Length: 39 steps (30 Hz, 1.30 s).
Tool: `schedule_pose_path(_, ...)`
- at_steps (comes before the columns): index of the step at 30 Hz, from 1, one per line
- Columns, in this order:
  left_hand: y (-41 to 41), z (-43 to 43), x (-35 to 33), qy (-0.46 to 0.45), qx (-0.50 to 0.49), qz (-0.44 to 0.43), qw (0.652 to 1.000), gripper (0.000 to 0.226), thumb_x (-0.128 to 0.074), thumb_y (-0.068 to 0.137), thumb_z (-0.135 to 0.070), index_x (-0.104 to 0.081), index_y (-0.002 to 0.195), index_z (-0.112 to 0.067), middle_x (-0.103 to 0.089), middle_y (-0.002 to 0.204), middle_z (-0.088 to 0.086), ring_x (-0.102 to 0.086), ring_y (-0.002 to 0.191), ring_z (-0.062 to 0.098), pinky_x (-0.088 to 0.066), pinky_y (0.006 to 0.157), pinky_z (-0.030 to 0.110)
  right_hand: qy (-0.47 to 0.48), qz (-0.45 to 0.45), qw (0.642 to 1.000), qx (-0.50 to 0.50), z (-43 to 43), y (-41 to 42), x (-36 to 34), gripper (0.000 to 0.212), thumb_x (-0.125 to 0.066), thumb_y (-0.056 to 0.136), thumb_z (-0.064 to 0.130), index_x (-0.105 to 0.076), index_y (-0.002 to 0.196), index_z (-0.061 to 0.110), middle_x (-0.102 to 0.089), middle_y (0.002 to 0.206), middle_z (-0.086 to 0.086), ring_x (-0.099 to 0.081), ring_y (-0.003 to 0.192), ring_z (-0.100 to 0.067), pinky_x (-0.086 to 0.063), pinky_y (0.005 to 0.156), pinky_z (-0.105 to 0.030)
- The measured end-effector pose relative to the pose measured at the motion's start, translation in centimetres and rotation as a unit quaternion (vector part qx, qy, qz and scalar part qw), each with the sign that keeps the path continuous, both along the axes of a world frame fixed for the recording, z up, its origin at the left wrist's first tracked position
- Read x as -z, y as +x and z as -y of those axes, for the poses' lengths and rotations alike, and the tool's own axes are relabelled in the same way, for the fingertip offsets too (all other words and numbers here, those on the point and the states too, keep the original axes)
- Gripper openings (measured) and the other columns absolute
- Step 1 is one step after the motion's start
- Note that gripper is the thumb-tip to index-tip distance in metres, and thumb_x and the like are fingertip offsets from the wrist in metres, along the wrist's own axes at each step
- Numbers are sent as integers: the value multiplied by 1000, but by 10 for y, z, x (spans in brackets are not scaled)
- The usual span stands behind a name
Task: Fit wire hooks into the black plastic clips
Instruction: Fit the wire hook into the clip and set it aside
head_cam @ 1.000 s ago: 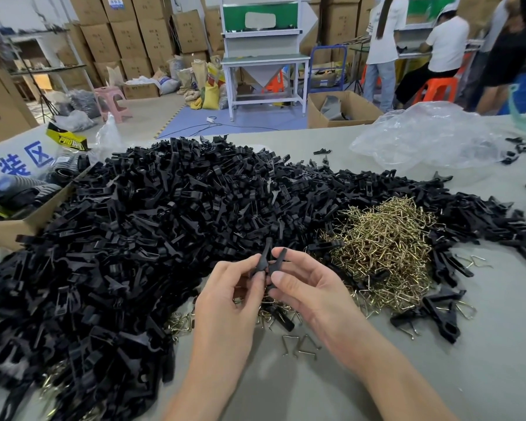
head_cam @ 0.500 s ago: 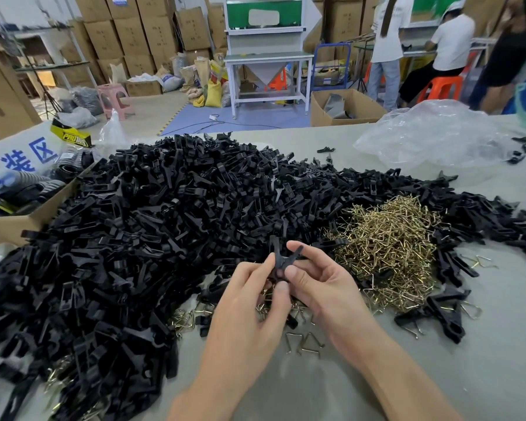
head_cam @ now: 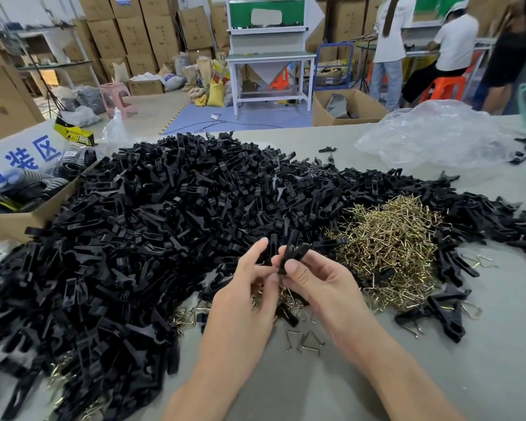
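A huge heap of black plastic clips (head_cam: 152, 226) covers the left and middle of the grey table (head_cam: 438, 375). A mound of brass-coloured wire hooks (head_cam: 389, 253) lies to its right. Between the two, my right hand (head_cam: 319, 281) pinches a black clip (head_cam: 292, 250) by thumb and fingers, its two arms pointing up. My left hand (head_cam: 249, 290) meets it from the left, thumb and fingertips at the clip's lower end. Whether a hook sits in the held clip is hidden by my fingers.
Loose wire hooks (head_cam: 304, 341) and a few clips (head_cam: 438, 314) lie below and right of my hands. A crumpled clear plastic bag (head_cam: 438, 138) sits at the back right, an open cardboard box (head_cam: 16, 220) at the left edge. People work at benches beyond.
The held clip's two arms, spread apart a second ago, now lie closer together. Both hands have stayed in front of the heap, with my left index finger lifted off the clip.
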<state>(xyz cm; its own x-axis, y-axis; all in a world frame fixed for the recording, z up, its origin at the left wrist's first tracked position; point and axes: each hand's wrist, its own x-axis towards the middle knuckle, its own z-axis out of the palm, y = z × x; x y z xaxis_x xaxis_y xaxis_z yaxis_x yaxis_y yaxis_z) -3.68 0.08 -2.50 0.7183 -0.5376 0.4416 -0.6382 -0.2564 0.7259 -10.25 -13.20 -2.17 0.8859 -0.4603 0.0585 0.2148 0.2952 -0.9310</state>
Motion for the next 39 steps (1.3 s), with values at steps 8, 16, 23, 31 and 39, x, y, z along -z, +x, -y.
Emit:
schedule_pose_path(8, 23, -17, 1, 198, -45, 210, 956, 22, -57, 97, -33, -68, 115, -28, -65, 102, -17, -58, 97, 12, -36, 91, 30, 51, 4, 995, 83, 13, -3, -4, 35, -78, 66, 32, -81, 100, 35, -75, 101, -2, -69, 88, -11, -57, 82, -20)
schedule_pose_path(16, 28, -10, 10, 209, -79, 235, 946, 21, -68, 91, -19, -69, 112, -21, -64, 91, -11, -62, 82, 17, -36, 85, 33, -28, -49, 995, 81, 13, -4, -2, 34, -74, 76, 33, -76, 109, 44, -75, 112, 11, -68, 88, -2, -54, 78, -18)
schedule_pose_path(23, 22, -14, -4, 8, -57, -6, 998, 29, -51, 99, -34, -55, 126, -43, -61, 100, -20, -61, 92, 4, -47, 76, 13, -22, -24, 997, 72, 10, -3, -2, 33, -77, 76, 31, -77, 106, 45, -76, 113, 6, -72, 95, -8, -57, 80, -20)
schedule_pose_path(31, 19, -10, -17, -186, -3, -309, 933, 14, -61, 97, -22, -73, 98, -30, -77, 91, 2, -76, 83, 18, -54, 73, 14, -39, -21, 999, 27, 5, -3, -2, 37, -78, 76, 27, -76, 110, 41, -77, 110, 1, -73, 100, -15, -55, 86, -20)
schedule_pose_path(39, 20, -10, -15, -201, 40, -355, 912, 20, -53, 102, -17, -71, 107, -27, -72, 83, 1, -67, 65, 19, -53, 55, 25, -160, -51, 985, 48, 4, -2, 0, 42, -74, 87, 2, -70, 113, 35, -72, 110, 24, -67, 106, 1, -50, 91, -12)
